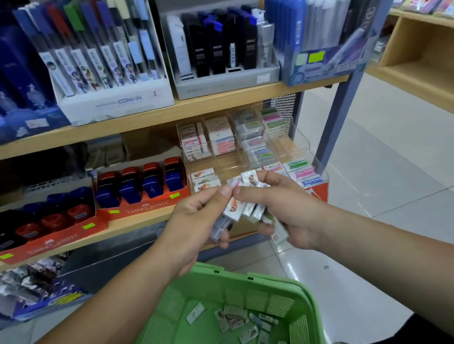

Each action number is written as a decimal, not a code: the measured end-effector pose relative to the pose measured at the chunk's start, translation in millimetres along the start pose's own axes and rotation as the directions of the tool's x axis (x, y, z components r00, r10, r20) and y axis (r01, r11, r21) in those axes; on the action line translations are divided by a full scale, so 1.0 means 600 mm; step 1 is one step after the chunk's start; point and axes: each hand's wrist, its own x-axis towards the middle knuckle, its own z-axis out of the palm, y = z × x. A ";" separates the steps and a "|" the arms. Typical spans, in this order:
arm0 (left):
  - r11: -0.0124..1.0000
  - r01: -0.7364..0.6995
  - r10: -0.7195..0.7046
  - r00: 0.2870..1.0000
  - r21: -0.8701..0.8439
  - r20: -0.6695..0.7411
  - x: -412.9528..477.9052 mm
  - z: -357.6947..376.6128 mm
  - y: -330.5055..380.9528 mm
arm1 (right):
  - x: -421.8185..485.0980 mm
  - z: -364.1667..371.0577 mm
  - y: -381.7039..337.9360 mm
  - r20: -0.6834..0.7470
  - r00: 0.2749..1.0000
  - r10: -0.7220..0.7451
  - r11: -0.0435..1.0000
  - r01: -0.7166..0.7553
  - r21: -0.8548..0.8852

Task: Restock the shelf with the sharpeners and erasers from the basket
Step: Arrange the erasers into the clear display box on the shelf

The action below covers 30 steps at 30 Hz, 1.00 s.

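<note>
**Sorting a handful of erasers in front of the shelf, restock only partly done**

Both hands are held before the lower shelf (132,222), above the green basket (306,296). The left hand (194,220) pinches the held erasers (235,207) between thumb and forefinger. Its lower fingers curl round a grey piece, perhaps a sharpener, but it is too blurred to say. The right hand (285,208) grips several more wrapped erasers. The clear organizer (245,148) on the shelf has many stacks, though some compartments are half empty. The sharpener trays (140,184) look nearly full. Loose packets (240,320) lie in the basket, so I judge much is still left to do.
</note>
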 end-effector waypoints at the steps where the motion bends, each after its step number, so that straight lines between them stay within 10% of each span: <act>1: 0.999 -0.008 0.009 1.000 0.046 -0.028 0.001 0.005 0.001 | -0.001 -0.004 -0.004 0.002 1.000 0.006 1.000 -0.006 0.015; 16: 0.964 -0.032 0.067 0.990 0.265 -0.123 0.048 0.090 0.025 | -0.040 -0.111 -0.047 -0.193 0.978 -0.083 0.997 0.081 -0.017; 22: 0.796 -0.069 0.135 0.989 0.601 -0.065 0.152 0.147 0.040 | -0.049 -0.199 -0.068 -0.506 0.851 -0.145 0.989 0.135 -0.055; 30: 0.501 -0.069 0.090 0.996 0.863 0.028 0.236 0.206 0.011 | -0.054 -0.234 -0.067 -0.530 0.832 -0.163 0.985 0.168 -0.039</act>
